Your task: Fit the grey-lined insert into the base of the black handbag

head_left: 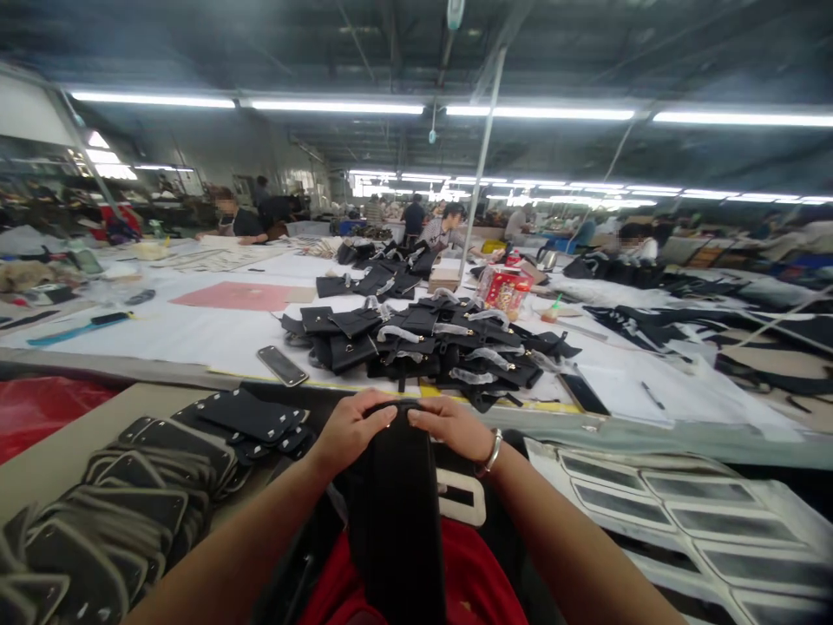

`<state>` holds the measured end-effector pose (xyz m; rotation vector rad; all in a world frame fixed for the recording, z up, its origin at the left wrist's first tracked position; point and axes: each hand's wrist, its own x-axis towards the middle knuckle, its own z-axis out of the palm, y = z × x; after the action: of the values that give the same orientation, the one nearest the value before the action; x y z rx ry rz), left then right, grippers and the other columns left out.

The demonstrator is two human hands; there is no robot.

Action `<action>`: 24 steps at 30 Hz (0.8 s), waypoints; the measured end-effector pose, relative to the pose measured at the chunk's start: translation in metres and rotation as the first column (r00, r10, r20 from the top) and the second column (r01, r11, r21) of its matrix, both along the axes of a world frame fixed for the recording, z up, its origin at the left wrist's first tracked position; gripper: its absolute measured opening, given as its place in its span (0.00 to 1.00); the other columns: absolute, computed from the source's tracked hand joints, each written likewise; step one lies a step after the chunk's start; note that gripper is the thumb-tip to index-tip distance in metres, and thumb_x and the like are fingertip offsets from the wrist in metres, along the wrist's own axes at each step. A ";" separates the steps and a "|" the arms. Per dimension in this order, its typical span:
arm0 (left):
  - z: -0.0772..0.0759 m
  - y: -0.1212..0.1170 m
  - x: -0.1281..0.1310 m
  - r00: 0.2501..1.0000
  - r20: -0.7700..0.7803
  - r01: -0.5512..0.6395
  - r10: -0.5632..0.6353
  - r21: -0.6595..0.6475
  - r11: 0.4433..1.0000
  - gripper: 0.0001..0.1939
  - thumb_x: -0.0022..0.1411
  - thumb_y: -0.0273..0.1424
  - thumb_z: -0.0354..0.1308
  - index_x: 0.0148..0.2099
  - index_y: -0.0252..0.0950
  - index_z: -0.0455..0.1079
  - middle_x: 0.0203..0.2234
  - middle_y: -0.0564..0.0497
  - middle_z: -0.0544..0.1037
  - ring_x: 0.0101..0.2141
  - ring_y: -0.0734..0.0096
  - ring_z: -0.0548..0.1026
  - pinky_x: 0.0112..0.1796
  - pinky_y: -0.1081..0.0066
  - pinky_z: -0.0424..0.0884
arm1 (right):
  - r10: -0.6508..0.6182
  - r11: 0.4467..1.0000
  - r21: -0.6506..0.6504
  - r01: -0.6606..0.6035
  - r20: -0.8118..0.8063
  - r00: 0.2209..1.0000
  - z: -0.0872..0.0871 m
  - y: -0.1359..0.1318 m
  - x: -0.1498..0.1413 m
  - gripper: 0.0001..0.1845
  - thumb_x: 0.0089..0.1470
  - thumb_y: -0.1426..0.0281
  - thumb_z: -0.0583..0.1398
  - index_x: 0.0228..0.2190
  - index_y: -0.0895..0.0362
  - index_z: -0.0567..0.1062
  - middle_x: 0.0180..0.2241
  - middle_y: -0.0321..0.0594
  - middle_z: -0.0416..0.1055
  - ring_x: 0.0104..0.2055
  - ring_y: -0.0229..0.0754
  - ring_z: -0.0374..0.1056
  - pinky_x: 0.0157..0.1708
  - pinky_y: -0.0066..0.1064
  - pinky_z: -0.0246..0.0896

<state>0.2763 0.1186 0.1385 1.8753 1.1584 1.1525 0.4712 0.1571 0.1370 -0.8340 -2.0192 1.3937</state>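
In the head view a long black leather bag piece (400, 521) rises from my lap, its top edge near the table's front edge. My left hand (361, 423) grips the upper left corner, thumb pressed on the near face. At the upper right corner my right hand (449, 425) pinches the same edge, a bracelet on its wrist. The fingers behind the piece are mostly hidden. Just beyond my hands lies a pile of black leather bags (416, 334), several with handles wrapped in clear plastic.
On my left, black panels with pale edges (123, 503) lie in overlapping rows. Dark rectangular pieces (735, 525) cover a pale sheet at right. Phones (282, 365), a red packet (504, 291), a pen (652, 395) and a pink sheet (234, 295) lie on the table. People work farther back.
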 end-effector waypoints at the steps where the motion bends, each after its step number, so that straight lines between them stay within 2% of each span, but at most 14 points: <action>1: 0.001 0.000 0.002 1.000 -0.001 -0.002 0.002 -0.023 1.000 0.13 0.59 0.37 0.53 0.41 0.36 0.73 0.33 0.51 0.76 0.35 0.68 0.72 0.39 0.73 0.65 | -0.006 0.998 0.063 0.002 0.075 0.997 0.003 0.001 0.003 0.20 0.52 0.55 0.55 0.23 0.60 0.67 0.20 0.30 0.55 0.22 0.30 0.49 0.22 0.24 0.44; 4: -0.001 0.003 0.008 1.000 -0.008 0.002 -0.003 -0.099 0.995 0.16 0.58 0.40 0.53 0.43 0.37 0.73 0.32 0.51 0.76 0.33 0.67 0.72 0.36 0.72 0.66 | -0.074 0.981 0.191 0.014 0.306 0.949 0.012 0.003 0.011 0.24 0.52 0.53 0.55 0.19 0.60 0.64 0.18 0.29 0.51 0.21 0.30 0.48 0.21 0.24 0.42; 6: -0.002 0.006 0.012 1.000 -0.006 0.010 -0.011 -0.136 0.991 0.17 0.58 0.42 0.53 0.43 0.37 0.73 0.32 0.51 0.76 0.34 0.65 0.72 0.37 0.72 0.66 | -0.086 0.984 0.174 0.022 0.369 0.926 0.016 0.004 0.015 0.23 0.51 0.53 0.55 0.19 0.60 0.66 0.17 0.29 0.51 0.20 0.30 0.48 0.20 0.24 0.43; 10: -0.002 0.008 0.018 0.999 -0.034 0.018 -0.022 -0.137 0.990 0.19 0.56 0.44 0.54 0.41 0.37 0.75 0.29 0.51 0.76 0.33 0.64 0.72 0.35 0.71 0.67 | -0.062 0.997 0.053 0.050 0.260 0.964 0.012 0.003 0.019 0.20 0.50 0.55 0.57 0.22 0.60 0.69 0.17 0.29 0.54 0.20 0.30 0.50 0.20 0.23 0.45; 14: -0.002 0.006 0.020 0.997 -0.073 0.002 -0.009 -0.101 0.995 0.19 0.54 0.45 0.55 0.39 0.38 0.75 0.28 0.51 0.75 0.31 0.64 0.72 0.34 0.71 0.68 | -0.057 0.998 0.010 0.056 0.129 0.990 0.002 -0.003 0.022 0.21 0.50 0.54 0.58 0.21 0.60 0.68 0.17 0.28 0.53 0.20 0.28 0.48 0.19 0.23 0.43; 18: -0.006 0.008 0.017 0.995 -0.093 0.021 -0.030 -0.096 0.995 0.20 0.54 0.46 0.55 0.41 0.39 0.75 0.33 0.50 0.76 0.34 0.63 0.73 0.39 0.70 0.68 | -0.043 0.998 -0.042 0.047 0.095 0.995 -0.002 -0.008 0.025 0.21 0.50 0.53 0.58 0.22 0.59 0.68 0.17 0.28 0.53 0.19 0.28 0.49 0.19 0.22 0.43; 20: -0.006 0.010 0.015 0.994 -0.086 0.053 -0.064 -0.119 0.991 0.20 0.54 0.47 0.55 0.43 0.39 0.74 0.38 0.50 0.76 0.39 0.62 0.72 0.43 0.70 0.68 | -0.060 0.995 -0.074 0.067 0.104 0.993 -0.001 -0.011 0.026 0.20 0.51 0.53 0.57 0.23 0.59 0.68 0.18 0.29 0.56 0.20 0.29 0.52 0.20 0.22 0.46; 22: -0.004 0.012 0.016 0.993 -0.075 0.078 -0.092 -0.177 0.981 0.22 0.53 0.48 0.55 0.44 0.39 0.73 0.40 0.50 0.76 0.39 0.61 0.73 0.41 0.70 0.70 | -0.086 0.992 -0.075 0.102 0.183 0.979 0.001 -0.013 0.027 0.21 0.51 0.53 0.56 0.23 0.58 0.68 0.18 0.29 0.58 0.20 0.30 0.55 0.20 0.22 0.48; 24: -0.002 0.014 0.019 0.992 -0.080 0.080 -0.101 -0.232 0.969 0.23 0.51 0.49 0.56 0.43 0.39 0.73 0.39 0.50 0.76 0.38 0.60 0.74 0.36 0.71 0.72 | -0.129 0.991 0.009 0.133 0.309 0.942 0.006 -0.016 0.029 0.22 0.51 0.52 0.55 0.21 0.58 0.68 0.18 0.30 0.59 0.20 0.31 0.56 0.20 0.22 0.49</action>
<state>0.2954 0.1326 0.1364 1.7983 1.1881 0.8526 0.5006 0.1408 0.1435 -1.2350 -2.1372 1.2643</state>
